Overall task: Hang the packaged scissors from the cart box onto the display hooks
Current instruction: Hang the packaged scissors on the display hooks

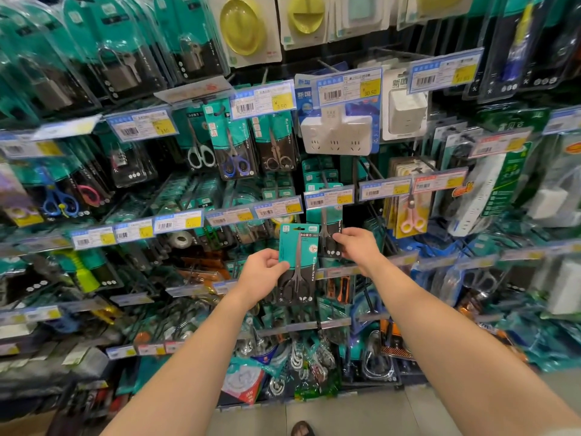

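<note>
A teal-and-black card with grey scissors [298,265] is held upright in front of the display. My left hand [263,272] pinches its left edge with thumb and fingers. To its right hangs a pack of the same scissors [329,237] under a price tag; my right hand [356,247] touches its lower right side, fingers curled round its edge. The hook itself is hidden behind the tag [328,198]. The cart box is out of view.
The pegboard wall is crowded with hanging packs: other scissors [234,146] above, padlocks [122,70] at upper left, power sockets [336,133] at upper right, pink scissors [412,215] to the right. Price-tag strips jut out from each hook row. Floor tiles [371,413] lie below.
</note>
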